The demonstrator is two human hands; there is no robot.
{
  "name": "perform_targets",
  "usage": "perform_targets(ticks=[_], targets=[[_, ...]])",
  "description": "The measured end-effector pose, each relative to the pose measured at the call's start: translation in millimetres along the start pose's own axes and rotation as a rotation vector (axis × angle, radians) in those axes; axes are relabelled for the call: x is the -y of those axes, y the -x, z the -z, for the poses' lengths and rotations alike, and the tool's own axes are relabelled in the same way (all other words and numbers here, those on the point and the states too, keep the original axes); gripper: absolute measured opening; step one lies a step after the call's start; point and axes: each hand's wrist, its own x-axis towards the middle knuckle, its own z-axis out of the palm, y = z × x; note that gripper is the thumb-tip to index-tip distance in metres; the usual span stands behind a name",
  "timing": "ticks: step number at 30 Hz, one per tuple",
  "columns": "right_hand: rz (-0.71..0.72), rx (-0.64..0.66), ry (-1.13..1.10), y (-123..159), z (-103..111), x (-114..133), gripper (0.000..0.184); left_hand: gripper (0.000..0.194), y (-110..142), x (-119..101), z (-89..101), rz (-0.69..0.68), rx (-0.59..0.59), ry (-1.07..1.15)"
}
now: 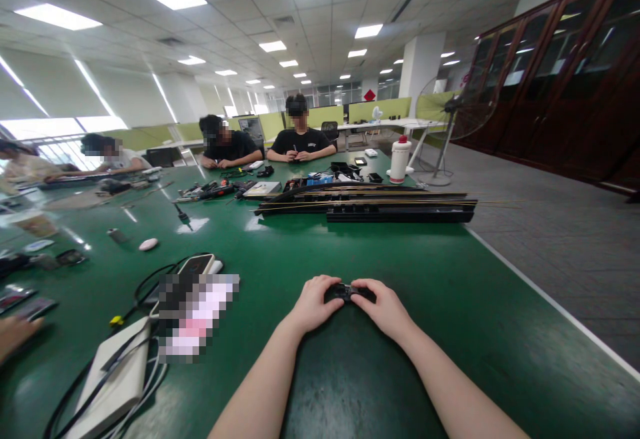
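Both my hands meet over the green tabletop [280,259], close in front of me. Between them is a small black part [345,292], dark and partly covered by the fingers, so its exact kind does not show. My left hand [316,302] pinches its left end between thumb and fingers. On the other end, my right hand [381,302] grips in the same way, thumb toward me. The fingertips of the two hands almost touch across the part's middle.
Long black rails with thin brass-coloured rods [400,209] lie ahead. A white bottle [399,161] with a red cap stands behind them. To the left are a cream-coloured box [113,379] with cables and a phone [197,265]. Several people sit around; another person's hand [20,335] is at far left.
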Motion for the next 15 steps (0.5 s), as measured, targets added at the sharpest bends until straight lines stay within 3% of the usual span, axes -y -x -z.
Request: perform_targets(ticks=[15], targets=[[-0.149, -0.12, -0.382, -8.6, -1.0, -6.7, 0.035, 0.038, -1.0, 0.1, 1.9, 0.02, -0.023, 0.013]])
